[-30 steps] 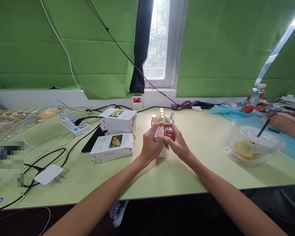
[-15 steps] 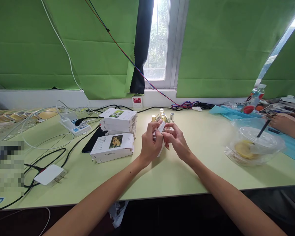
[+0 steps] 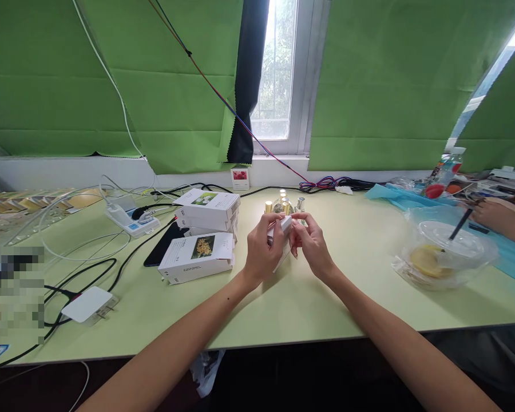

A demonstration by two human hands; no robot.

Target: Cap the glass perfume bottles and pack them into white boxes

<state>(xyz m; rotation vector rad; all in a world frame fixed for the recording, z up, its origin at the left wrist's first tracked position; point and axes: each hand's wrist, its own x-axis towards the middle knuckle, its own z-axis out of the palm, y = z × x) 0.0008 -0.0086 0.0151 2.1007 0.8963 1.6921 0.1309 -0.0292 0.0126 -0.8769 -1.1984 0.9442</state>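
My left hand (image 3: pixel 261 250) is wrapped round a small white box (image 3: pixel 282 228), held tilted just above the pale green table (image 3: pixel 347 297). My right hand (image 3: pixel 311 243) pinches the box's upper end with its fingertips. Right behind my hands stand several small glass bottles with gold caps (image 3: pixel 283 204). To the left lie white boxes with flower pictures: one flat in front (image 3: pixel 196 256) and a stack behind it (image 3: pixel 208 208).
A black phone (image 3: pixel 162 245), a power strip (image 3: pixel 131 220), cables and a white charger (image 3: pixel 87 304) lie at the left. A plastic cup in a bag (image 3: pixel 444 254) sits at the right, with another person's arm (image 3: pixel 498 216) on blue cloth beyond it.
The box, upright on the table a second ago, has been lifted and tilted. My right fingers have moved up to its top end.
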